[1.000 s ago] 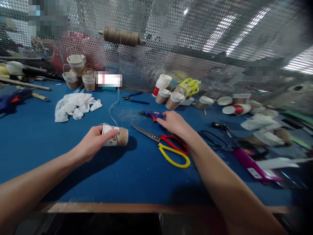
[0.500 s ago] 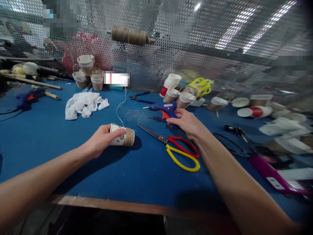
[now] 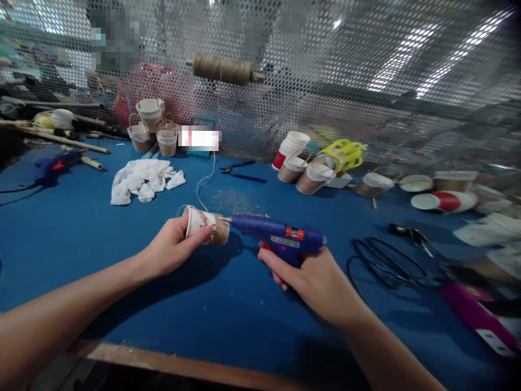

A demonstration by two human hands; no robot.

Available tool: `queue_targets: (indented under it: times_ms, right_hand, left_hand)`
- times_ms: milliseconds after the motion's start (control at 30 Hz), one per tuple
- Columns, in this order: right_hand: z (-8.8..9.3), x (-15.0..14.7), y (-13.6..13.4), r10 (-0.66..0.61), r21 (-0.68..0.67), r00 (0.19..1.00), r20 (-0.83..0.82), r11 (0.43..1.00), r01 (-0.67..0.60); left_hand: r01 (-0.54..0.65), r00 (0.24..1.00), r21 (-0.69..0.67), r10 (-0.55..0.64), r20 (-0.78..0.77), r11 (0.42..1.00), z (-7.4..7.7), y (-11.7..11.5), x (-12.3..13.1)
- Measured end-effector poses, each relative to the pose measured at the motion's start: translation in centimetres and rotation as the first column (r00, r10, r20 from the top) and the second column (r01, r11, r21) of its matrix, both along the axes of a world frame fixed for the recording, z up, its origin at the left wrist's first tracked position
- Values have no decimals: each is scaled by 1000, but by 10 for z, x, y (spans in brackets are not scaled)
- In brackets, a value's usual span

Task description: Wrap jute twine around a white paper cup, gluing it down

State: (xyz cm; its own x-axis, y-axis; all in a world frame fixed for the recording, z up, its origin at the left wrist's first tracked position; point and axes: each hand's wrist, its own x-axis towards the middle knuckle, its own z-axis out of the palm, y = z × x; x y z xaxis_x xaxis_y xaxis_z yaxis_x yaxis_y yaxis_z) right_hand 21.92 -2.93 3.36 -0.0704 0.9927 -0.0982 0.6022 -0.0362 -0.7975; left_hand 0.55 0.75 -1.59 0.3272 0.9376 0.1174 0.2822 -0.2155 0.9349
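Note:
My left hand (image 3: 173, 251) is closed round a paper cup (image 3: 203, 224) lying on its side, its bottom part wrapped in brown twine. A strand of twine (image 3: 202, 181) runs from the cup up toward the spool (image 3: 223, 69) on the mesh wall. My right hand (image 3: 313, 279) grips a blue hot glue gun (image 3: 280, 237). Its nozzle tip touches the cup's side where the twine wrap ends.
On the blue table (image 3: 81, 228) lie white rags (image 3: 140, 179), pliers (image 3: 240, 171), several twine-wrapped cups (image 3: 309, 176), stacked cups (image 3: 291, 147), black scissors (image 3: 411, 236), a second glue gun (image 3: 55, 165) far left and small baskets (image 3: 152, 127). A person sits behind the mesh.
My right hand lifted the glue gun from the table and brought it toward me, putting its nozzle against the cup. The red-and-yellow scissors are out of sight now.

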Motion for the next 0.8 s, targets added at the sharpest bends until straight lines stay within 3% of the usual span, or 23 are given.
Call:
queue_targets:
  times_ms: [233, 800]
  right_hand:
    - [-2, -1, -2, 27, 46, 998, 52, 999, -29]
    - [-7, -4, -5, 42, 293, 981, 189, 951, -97]
  left_hand:
    - [56, 996, 49, -52, -76, 997, 6, 0, -1]
    - [-24, 991, 34, 28, -134, 999, 7, 1, -1]
